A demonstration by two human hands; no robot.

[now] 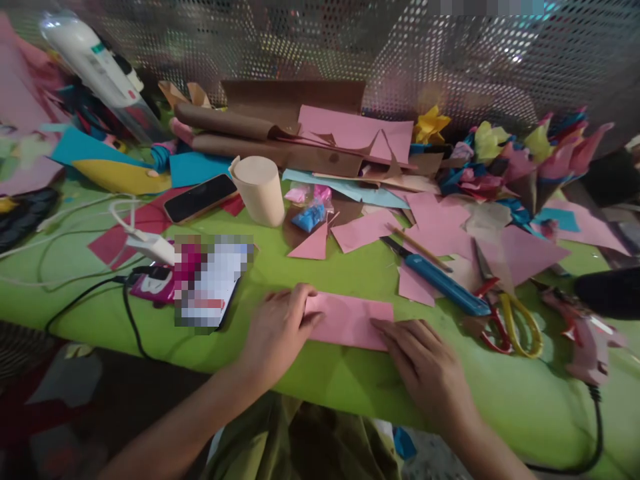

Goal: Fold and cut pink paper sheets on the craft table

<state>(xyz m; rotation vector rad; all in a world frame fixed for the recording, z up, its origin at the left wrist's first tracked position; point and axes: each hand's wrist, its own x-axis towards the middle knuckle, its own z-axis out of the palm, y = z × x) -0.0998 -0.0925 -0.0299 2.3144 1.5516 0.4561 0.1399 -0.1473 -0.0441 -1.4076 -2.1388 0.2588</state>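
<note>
A flat, folded strip of pink paper lies on the green tabletop in front of me. My left hand is closed on its left end, with the thumb on the near side and the index finger at the upper corner. At the right end, my right hand has its fingers close together, pressed on the paper's edge. Right of the strip lie a blue utility knife, a wooden stick and scissors with red and yellow handles.
A lit phone and a charger with cables are at left. Behind stand a cream paper roll, a dark phone and brown paper rolls. Pink scraps, paper flowers and a pink glue gun occupy the right.
</note>
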